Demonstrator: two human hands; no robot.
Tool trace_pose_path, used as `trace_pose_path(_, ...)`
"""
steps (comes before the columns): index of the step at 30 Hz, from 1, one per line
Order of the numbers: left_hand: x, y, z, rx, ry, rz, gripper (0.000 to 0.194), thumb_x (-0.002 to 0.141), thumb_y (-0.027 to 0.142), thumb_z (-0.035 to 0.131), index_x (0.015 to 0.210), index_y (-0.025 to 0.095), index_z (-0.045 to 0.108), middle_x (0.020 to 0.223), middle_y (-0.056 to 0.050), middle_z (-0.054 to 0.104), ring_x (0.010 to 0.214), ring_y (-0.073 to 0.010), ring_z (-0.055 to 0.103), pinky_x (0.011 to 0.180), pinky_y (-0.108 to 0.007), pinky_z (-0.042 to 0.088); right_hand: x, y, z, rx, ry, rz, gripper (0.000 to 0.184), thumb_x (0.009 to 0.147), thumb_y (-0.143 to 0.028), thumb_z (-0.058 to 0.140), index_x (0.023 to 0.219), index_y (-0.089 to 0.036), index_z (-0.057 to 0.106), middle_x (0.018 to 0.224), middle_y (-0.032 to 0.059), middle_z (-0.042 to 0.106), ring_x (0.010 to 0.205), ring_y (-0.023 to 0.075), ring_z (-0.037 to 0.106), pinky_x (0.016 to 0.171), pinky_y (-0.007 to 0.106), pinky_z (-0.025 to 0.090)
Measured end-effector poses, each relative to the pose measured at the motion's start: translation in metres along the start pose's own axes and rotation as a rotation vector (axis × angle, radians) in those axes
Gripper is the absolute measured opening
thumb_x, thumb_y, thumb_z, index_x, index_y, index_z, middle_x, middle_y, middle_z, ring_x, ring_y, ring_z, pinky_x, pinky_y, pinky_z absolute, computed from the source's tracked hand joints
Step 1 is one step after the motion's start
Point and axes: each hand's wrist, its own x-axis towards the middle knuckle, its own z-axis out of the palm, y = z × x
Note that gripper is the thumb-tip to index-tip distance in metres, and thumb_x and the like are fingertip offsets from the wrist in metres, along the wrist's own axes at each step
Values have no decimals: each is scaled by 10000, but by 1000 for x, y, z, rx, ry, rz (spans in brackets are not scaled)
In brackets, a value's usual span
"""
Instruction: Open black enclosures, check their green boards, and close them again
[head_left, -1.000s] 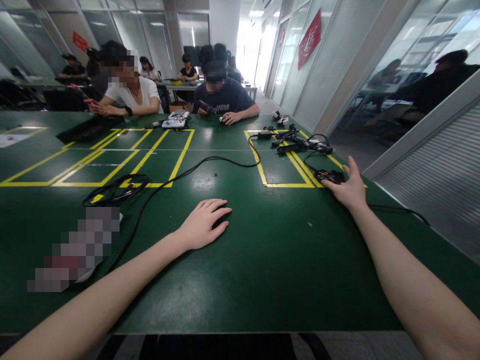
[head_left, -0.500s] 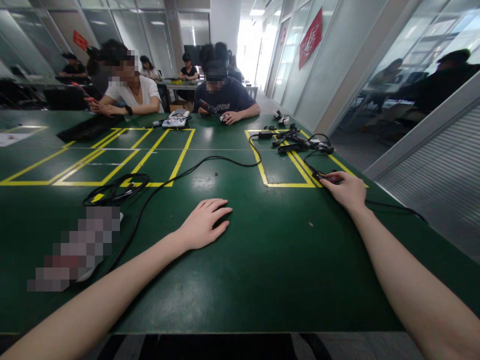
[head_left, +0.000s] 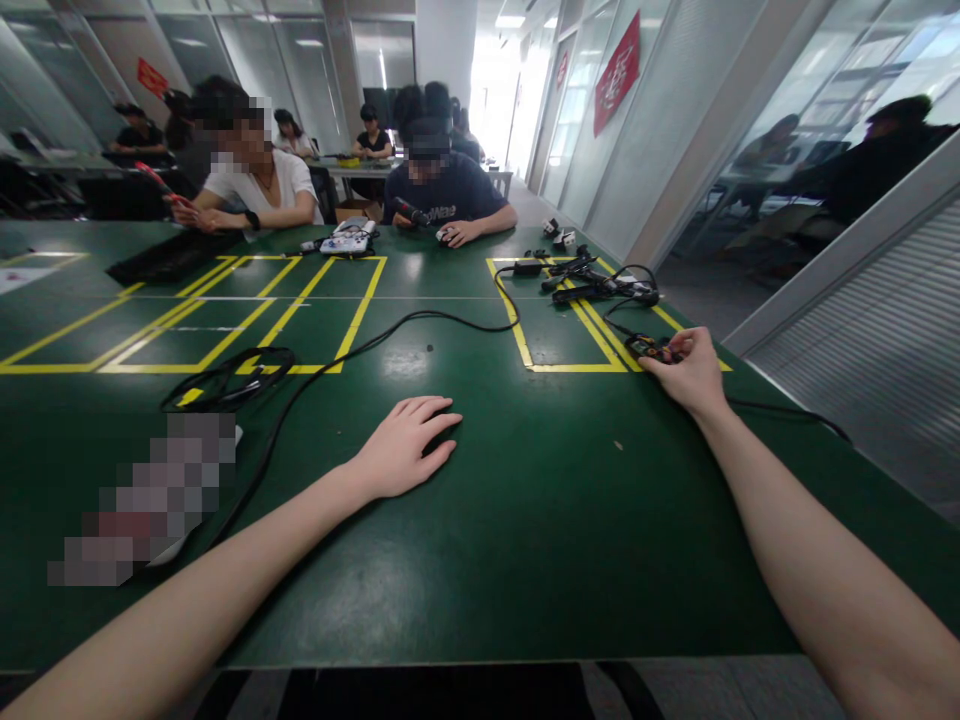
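Note:
My left hand (head_left: 405,447) lies palm down on the green table (head_left: 525,560), fingers spread, holding nothing. At the right, my right hand (head_left: 688,372) has its fingers bent in a pinch at a small black item with yellow-orange bits (head_left: 646,347). This item rests by the yellow tape line, and its exact kind is too small to make out. A thin black cable runs from it toward a heap of black cables and parts (head_left: 577,285) just beyond. Part of the item is covered by my fingers.
A long black cable (head_left: 409,318) crosses the table to a black adapter (head_left: 527,268). Coiled cable (head_left: 232,378) and a pixelated flat object (head_left: 150,500) lie left. Yellow tape marks rectangles. Two people sit across, near a white power strip (head_left: 349,238) and a black tray (head_left: 171,258).
My right hand's fingers have lifted and curled more, showing more of the small black item and its yellow-orange bits. My left hand stays put. The view has shifted slightly.

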Motion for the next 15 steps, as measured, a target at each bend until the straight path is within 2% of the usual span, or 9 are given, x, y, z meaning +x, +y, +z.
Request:
trace_pose_path(4, 0, 0, -1, 5, -7, 2, 361, 1023, 336, 523, 1334, 213, 658, 1467, -136, 604, 1372, -306, 542, 1153, -535, 451, -2, -5, -2, 30, 7, -28, 418, 628, -194, 809, 816, -284, 447, 735, -43, 500, 692, 194, 507, 699, 338, 440)
trace_pose_path(7, 0, 0, 0, 1, -5, -2, 358, 1020, 327, 533, 1333, 210, 660, 1465, -137, 606, 1374, -305, 543, 1159, -529, 447, -4, -9, -2, 43, 32, -28, 393, 638, -182, 787, 872, -279, 487, 730, -43, 508, 706, 214, 558, 705, 345, 471)
trace_pose_path(9, 0, 0, 0, -2, -8, -5, 362, 1018, 323, 537, 1333, 193, 660, 1468, -147, 603, 1375, -311, 541, 1161, -530, 445, -4, -10, -2, -17, 73, -27, 356, 681, -201, 751, 976, -262, 562, 747, -25, 543, 748, 244, 611, 750, 369, 501)
trace_pose_path(13, 0, 0, 1, 5, -9, -5, 368, 1016, 321, 543, 1333, 178, 661, 1463, -156, 604, 1372, -320, 542, 1158, -536, 446, 0, -2, -1, -279, 156, -21, 462, 776, -291, 679, 1221, -171, 648, 981, 105, 677, 975, 336, 669, 905, 455, 514)
trace_pose_path(15, 0, -1, 1, 6, -4, -3, 365, 1017, 323, 539, 1332, 183, 661, 1460, -153, 607, 1370, -318, 543, 1157, -534, 446, 4, 8, 0, -364, 113, -55, 459, 820, -342, 633, 1228, -136, 674, 1084, 168, 692, 1054, 372, 659, 919, 484, 516)
